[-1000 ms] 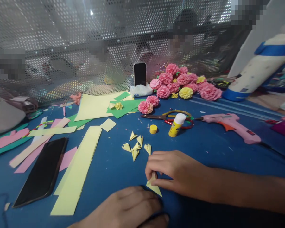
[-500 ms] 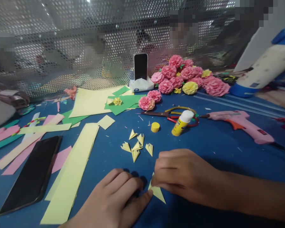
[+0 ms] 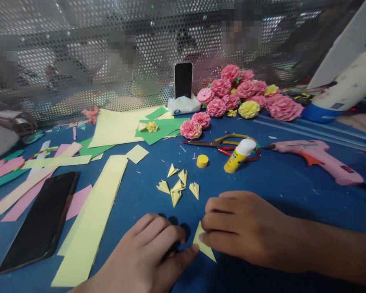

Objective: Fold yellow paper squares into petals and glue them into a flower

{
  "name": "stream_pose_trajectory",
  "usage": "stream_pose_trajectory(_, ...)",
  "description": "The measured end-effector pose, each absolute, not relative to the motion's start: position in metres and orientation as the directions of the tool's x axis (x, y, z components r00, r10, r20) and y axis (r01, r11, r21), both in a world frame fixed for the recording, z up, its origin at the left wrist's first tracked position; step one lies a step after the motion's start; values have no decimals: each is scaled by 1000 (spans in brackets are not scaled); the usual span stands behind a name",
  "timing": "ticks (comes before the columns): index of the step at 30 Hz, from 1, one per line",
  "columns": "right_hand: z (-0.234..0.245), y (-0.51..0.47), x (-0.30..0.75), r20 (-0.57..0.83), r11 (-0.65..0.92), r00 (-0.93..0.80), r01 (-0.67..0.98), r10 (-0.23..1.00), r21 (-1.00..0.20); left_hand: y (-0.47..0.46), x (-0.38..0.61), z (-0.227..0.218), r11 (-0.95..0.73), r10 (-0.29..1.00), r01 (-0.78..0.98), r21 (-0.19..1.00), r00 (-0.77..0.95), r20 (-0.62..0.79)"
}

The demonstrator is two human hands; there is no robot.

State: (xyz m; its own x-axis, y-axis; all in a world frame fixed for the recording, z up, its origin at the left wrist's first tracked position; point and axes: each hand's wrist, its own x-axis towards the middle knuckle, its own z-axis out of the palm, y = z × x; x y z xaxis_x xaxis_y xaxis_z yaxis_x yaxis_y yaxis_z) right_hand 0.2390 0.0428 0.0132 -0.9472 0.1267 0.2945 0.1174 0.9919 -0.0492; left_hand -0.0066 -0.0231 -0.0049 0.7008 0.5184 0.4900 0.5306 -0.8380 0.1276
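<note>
A small folded triangle of pale yellow paper (image 3: 205, 247) lies on the blue table between my hands. My left hand (image 3: 152, 248) has its fingers curled, and its thumb tip presses the triangle's left edge. From the right, my right hand (image 3: 247, 228) is closed with its fingertips on the triangle's upper part, hiding some of that side. Just beyond the hands are several folded yellow paper petals (image 3: 177, 186) in a loose cluster. Behind them stand a yellow glue-stick cap (image 3: 202, 161) and an uncapped-looking glue stick (image 3: 239, 156) with a white end.
Yellow paper strips (image 3: 91, 219) and a black phone (image 3: 39, 224) lie on the left. Scissors (image 3: 207, 143) and a pink glue gun (image 3: 320, 158) are at the right. Pink paper flowers (image 3: 221, 87) and an upright phone (image 3: 183, 80) stand before a perforated metal screen (image 3: 94, 77).
My right fingers have shifted slightly on the triangle, and more of its upper part shows. My left thumb stays at its edge. The whole view has moved a little.
</note>
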Motion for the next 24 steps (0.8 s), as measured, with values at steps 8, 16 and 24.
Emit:
stream_pose_trajectory(8,20,43,241,237,994,-965,104,108,-29,-26,-10,-5,-845,501,524,105,708,497)
stream_pose_trajectory(16,21,27,244,184,980,-963,201,198,-3,-26,-5,2,-851,435,521,-70,773,461)
stream_pose_trajectory(24,14,23,246,264,965,-932,263,249,18,-28,-11,5,-867,422,489,-97,822,382)
